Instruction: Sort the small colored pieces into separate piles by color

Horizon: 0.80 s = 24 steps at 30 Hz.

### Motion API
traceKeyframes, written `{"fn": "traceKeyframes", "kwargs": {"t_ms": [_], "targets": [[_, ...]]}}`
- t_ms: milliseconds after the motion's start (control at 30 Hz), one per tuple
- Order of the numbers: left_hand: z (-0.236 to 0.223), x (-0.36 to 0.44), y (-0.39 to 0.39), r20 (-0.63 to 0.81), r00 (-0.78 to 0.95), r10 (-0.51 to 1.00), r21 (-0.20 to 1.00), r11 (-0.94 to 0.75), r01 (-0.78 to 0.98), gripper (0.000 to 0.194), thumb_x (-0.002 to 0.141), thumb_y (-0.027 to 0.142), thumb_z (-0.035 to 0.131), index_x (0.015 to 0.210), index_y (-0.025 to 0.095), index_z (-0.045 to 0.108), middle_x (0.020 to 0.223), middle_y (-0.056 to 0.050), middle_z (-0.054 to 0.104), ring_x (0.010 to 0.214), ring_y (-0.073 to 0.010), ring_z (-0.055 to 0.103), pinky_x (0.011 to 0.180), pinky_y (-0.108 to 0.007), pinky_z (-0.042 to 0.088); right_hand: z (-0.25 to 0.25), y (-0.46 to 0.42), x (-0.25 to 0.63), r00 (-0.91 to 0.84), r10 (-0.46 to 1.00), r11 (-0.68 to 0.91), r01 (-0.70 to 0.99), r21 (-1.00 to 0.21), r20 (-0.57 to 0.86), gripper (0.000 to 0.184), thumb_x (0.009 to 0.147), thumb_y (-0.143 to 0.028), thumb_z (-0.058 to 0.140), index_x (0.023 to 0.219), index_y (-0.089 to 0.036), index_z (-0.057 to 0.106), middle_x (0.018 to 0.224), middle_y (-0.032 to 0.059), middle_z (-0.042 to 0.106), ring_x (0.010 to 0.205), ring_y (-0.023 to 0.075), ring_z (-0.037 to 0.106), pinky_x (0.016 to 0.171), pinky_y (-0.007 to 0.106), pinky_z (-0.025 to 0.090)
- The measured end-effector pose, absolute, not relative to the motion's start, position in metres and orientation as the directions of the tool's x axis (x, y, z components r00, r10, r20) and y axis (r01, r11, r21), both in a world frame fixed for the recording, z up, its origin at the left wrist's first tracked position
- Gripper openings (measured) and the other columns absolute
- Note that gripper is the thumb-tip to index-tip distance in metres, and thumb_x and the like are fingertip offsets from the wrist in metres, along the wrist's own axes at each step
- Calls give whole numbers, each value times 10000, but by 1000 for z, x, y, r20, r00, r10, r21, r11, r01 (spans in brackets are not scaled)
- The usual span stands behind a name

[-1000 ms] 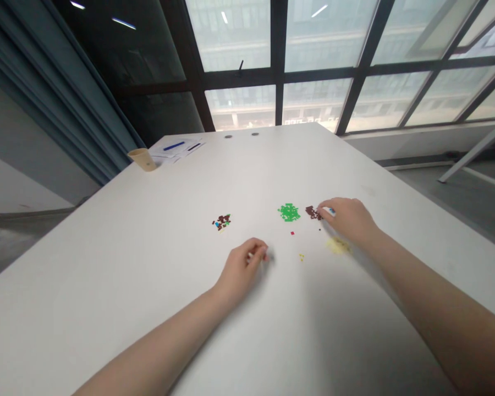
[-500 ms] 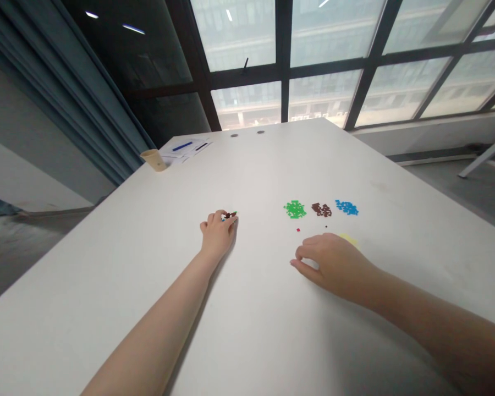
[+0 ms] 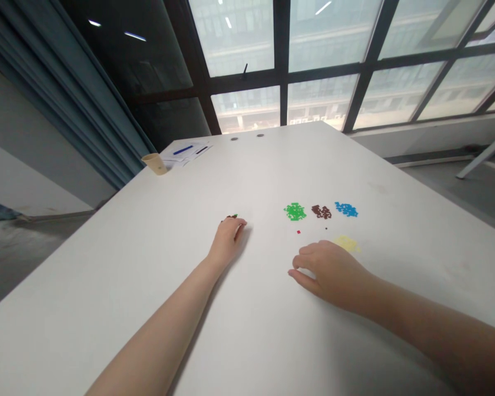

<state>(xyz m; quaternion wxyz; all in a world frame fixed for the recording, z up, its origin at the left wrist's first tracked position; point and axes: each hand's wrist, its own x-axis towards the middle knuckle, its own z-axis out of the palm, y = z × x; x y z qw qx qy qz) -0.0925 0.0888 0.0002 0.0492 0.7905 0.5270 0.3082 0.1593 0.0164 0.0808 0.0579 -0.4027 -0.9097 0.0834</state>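
My left hand (image 3: 227,236) is on the white table, its fingers drawn together at the near right side of a small pile of mixed dark brown and green pieces (image 3: 232,216). The hand covers most of that pile, and I cannot make out what the fingertips hold. My right hand (image 3: 328,269) hovers low with thumb and forefinger a little apart and nothing visible between them. Just beyond it lies a heap of yellow pieces (image 3: 347,243), partly covered by the hand. One red piece (image 3: 298,232) and a tiny dark piece (image 3: 326,228) lie farther off.
Flat heaps of green pieces (image 3: 295,212), brown pieces (image 3: 322,212) and blue pieces (image 3: 346,209) form a row on the table (image 3: 264,319). A paper cup (image 3: 154,164) stands at the left edge beside papers (image 3: 193,149) with a blue pen (image 3: 183,149). Windows are behind.
My left hand has shifted right and nearer, off part of the mixed pile, and its fingers have come together. My right hand has moved slightly nearer, showing more of the yellow heap.
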Motion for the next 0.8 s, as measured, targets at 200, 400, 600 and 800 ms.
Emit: {"fn": "traceKeyframes", "kwargs": {"t_ms": [200,400,600,800], "targets": [[12,-59,61,363,253,897,721,-443,533,161,799,270,497,855,173,612,836,-61,649,815,-152,573,786,-293,425,74,11,156,-706,708,696,691,-194,27,244,845,-293,444,686,-179,589,679,15,597,653,138,523,610,285,283],[25,-33,38,30,224,974,993,-54,105,206,714,333,616,784,140,624,782,-72,681,741,-163,620,721,-290,473,71,5,151,-745,664,720,658,-220,-57,253,841,-294,442,666,-176,583,681,23,598,663,146,528,618,284,289],[29,-29,29,22,234,972,999,-31,35,164,707,302,629,758,147,638,755,-56,679,727,-151,620,725,-275,477,67,3,150,-756,650,729,649,-217,-80,247,838,-293,443,674,-176,586,685,26,602,664,150,532,626,289,298],[27,-29,29,38,231,972,992,-66,112,125,706,275,614,728,154,640,740,-49,673,717,-153,609,718,-284,477,69,2,149,-750,657,724,656,-213,-73,239,835,-291,456,672,-178,590,680,24,599,661,148,532,623,288,303]]}}
